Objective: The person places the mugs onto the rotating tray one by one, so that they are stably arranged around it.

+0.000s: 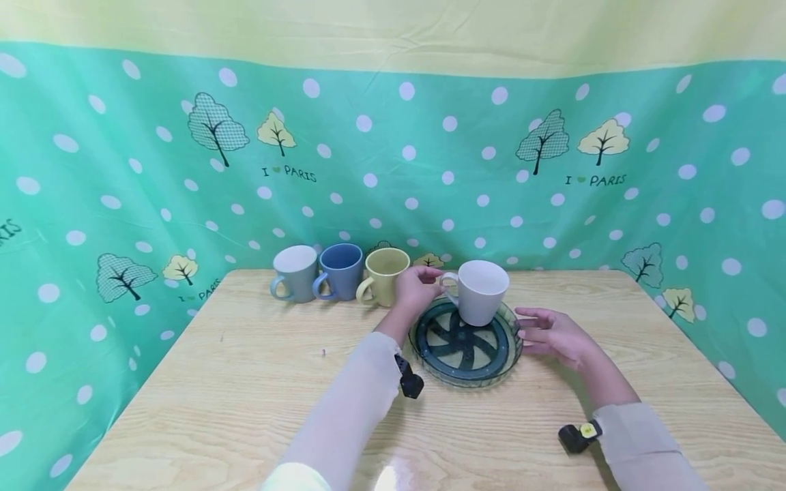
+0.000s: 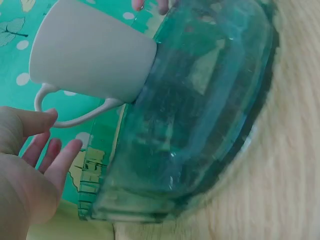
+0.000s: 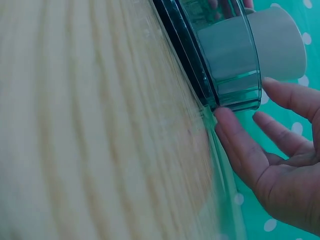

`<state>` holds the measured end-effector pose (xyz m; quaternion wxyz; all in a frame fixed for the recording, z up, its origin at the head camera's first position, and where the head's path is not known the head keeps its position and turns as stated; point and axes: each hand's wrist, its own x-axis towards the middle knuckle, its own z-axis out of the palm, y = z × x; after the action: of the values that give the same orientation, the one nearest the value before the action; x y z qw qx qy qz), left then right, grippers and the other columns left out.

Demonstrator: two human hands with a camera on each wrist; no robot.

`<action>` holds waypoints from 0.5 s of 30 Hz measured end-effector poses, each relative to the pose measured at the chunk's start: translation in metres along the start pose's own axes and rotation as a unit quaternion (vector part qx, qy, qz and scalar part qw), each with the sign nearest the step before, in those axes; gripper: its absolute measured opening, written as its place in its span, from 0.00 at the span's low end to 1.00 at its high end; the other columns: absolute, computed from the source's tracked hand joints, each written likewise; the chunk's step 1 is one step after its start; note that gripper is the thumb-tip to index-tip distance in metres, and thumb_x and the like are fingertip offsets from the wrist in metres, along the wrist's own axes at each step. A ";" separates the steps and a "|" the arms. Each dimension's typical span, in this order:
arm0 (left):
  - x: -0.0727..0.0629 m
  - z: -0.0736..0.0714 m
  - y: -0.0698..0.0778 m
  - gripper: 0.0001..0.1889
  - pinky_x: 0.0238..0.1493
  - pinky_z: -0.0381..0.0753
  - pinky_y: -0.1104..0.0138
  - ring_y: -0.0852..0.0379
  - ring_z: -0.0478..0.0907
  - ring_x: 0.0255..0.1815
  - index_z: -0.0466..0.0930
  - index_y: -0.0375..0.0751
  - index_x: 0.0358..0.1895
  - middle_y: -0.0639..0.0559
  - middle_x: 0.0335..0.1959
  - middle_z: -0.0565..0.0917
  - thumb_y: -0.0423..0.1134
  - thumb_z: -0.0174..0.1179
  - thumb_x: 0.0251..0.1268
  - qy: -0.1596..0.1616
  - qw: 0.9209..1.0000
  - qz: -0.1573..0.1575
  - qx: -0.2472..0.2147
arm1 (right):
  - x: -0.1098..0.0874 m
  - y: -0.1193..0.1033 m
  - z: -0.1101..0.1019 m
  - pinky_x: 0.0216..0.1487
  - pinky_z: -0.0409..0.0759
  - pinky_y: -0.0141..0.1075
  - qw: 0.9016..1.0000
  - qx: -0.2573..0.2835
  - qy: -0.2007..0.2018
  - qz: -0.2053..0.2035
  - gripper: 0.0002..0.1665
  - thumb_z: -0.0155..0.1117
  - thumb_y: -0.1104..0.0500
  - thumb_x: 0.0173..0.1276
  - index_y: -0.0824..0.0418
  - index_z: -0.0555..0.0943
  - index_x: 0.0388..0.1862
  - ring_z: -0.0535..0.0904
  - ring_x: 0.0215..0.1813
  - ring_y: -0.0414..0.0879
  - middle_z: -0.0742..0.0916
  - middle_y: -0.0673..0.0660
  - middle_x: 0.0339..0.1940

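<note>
A white mug (image 1: 482, 293) stands upright at the back of a round see-through green tray (image 1: 464, 383) with a dark, spoked bottom. My left hand (image 1: 419, 288) pinches the mug's handle (image 2: 85, 119) between thumb and forefinger, its other fingers loose below. At the tray's right side, my right hand (image 1: 555, 335) has its fingers spread. Its fingertips (image 3: 227, 120) meet the outer wall of the tray in the right wrist view, low by the base, and the thumb is near the rim.
Left of the tray, along the table's back edge, stand a yellow mug (image 1: 382, 273), a blue mug (image 1: 340, 271) and a grey-blue mug (image 1: 297, 273), handles toward the left. The yellow one is close behind my left wrist. A green dotted curtain (image 1: 381, 157) hangs behind the wooden table (image 1: 245, 402).
</note>
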<state>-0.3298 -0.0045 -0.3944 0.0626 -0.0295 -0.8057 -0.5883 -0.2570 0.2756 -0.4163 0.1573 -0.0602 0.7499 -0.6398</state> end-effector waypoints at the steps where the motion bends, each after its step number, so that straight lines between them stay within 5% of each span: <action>1: -0.001 -0.001 0.000 0.12 0.43 0.85 0.68 0.52 0.81 0.46 0.86 0.42 0.40 0.48 0.41 0.86 0.28 0.72 0.52 0.001 1.000 0.005 0.009 | 0.000 0.000 -0.001 0.55 0.82 0.47 1.000 -0.004 0.000 -0.004 0.41 0.62 0.68 0.68 0.75 0.54 0.74 0.77 0.59 0.57 0.63 0.80 0.68; 9: -0.008 -0.005 -0.005 0.11 0.40 0.84 0.70 0.54 0.82 0.41 0.87 0.38 0.40 0.47 0.38 0.86 0.26 0.72 0.52 -0.013 0.998 0.060 0.001 | 0.006 -0.002 -0.006 0.57 0.81 0.43 0.999 -0.039 0.008 -0.013 0.39 0.63 0.67 0.67 0.73 0.59 0.73 0.71 0.65 0.63 0.66 0.77 0.69; 15: -0.013 -0.009 -0.011 0.13 0.39 0.86 0.68 0.53 0.82 0.39 0.85 0.32 0.44 0.43 0.40 0.86 0.24 0.70 0.52 -0.042 0.996 0.060 -0.055 | 0.013 -0.001 -0.008 0.57 0.81 0.43 0.998 -0.063 -0.001 -0.022 0.37 0.63 0.65 0.68 0.73 0.61 0.72 0.68 0.67 0.67 0.66 0.76 0.69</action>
<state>-0.3172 -0.0165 -0.4035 0.0623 -0.1060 -0.7708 -0.6250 -0.2719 0.2790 -0.4164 0.1397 -0.0871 0.7868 -0.5949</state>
